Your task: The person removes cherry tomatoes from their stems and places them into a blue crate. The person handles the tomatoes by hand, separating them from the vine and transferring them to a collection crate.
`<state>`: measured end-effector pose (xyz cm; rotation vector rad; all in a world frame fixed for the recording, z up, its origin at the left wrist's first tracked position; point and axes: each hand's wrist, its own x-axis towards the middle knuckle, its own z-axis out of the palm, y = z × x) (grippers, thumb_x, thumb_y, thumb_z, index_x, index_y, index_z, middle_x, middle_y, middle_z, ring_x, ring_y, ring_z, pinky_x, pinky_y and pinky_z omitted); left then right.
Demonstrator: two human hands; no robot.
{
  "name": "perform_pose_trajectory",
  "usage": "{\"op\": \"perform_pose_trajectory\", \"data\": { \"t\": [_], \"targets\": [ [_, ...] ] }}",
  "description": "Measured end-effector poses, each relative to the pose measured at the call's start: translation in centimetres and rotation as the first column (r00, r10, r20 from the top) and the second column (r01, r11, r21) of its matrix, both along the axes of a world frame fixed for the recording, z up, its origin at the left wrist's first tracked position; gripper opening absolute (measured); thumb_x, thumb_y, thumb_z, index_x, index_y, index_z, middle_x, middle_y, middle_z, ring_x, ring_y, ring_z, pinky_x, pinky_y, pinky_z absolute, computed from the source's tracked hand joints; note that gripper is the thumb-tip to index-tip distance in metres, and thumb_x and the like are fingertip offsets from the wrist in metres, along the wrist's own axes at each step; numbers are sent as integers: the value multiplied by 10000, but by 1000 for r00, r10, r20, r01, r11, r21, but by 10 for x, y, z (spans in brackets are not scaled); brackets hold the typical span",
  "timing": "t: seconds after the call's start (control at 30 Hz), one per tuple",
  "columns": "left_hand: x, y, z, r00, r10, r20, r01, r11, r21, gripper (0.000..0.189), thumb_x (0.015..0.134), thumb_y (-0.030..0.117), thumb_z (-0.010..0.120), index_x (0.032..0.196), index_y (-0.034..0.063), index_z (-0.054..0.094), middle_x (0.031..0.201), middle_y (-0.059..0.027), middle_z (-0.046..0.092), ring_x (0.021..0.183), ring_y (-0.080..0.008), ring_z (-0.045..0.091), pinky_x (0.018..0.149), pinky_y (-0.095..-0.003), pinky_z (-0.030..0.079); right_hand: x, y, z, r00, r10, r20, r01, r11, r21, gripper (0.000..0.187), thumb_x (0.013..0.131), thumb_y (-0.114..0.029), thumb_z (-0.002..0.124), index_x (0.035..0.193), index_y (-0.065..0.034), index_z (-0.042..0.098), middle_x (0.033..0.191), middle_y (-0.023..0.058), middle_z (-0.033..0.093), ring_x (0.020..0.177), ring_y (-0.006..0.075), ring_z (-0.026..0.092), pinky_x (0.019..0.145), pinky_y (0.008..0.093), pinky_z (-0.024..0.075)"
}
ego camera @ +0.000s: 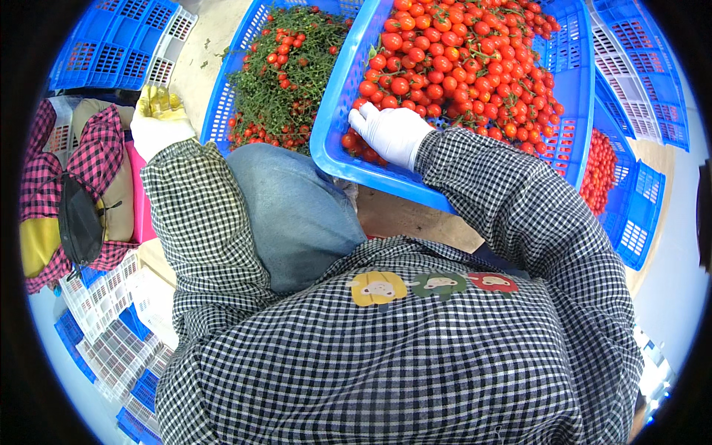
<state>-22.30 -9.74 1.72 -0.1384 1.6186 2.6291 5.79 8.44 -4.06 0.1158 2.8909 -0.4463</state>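
My left hand (161, 121) wears a white glove with yellow-stained fingers. It is raised at the left, beside the crate of vines, with its fingers loosely curled and nothing visible in it. A clean white glove covers my right hand (392, 132), which reaches over the near wall of a tilted blue plastic crate (384, 186). Its fingertips are by the red cherry tomatoes (439, 72) heaped inside; the hand hides its underside, so whether it grips one is unclear. Left of this crate, a lower blue crate (214, 105) holds green tomato vines (278, 92) with cherry tomatoes among them.
Another blue crate (628, 222) with red tomatoes (598, 172) stands at the right. Stacked blue and white crates (117, 44) rise at the far left, with more (639, 72) at the far right. A person in pink checked sleeves (103, 147) is close on the left.
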Motion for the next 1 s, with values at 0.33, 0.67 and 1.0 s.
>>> {"op": "perform_pose_trajectory", "data": {
  "t": [0.33,0.67,1.0],
  "targets": [
    [63,37,18,943,-330,-29,327,942,-78,268,863,217,548,1052,40,618,1015,-65,623,925,-183,541,792,-331,390,-11,6,-12,932,-250,263,327,893,-311,339,899,-314,447,1039,-55,616,916,156,653,847,295,641,741,394,495],
    [142,67,40,509,-841,-185,719,533,-446,258,891,247,537,978,29,644,906,-46,663,763,-86,578,656,-219,429,71,46,66,984,-57,171,150,-265,-952,510,904,-369,522,1225,25,476,827,126,635,476,73,456,411,189,339],
    [172,97,30,324,-945,39,732,224,-644,195,914,160,521,938,3,635,867,-49,652,774,-93,590,719,-235,466,102,21,76,909,-257,329,95,-641,-762,805,810,-692,434,1156,34,475,847,147,596,406,126,447,338,186,339]
  ]
}}
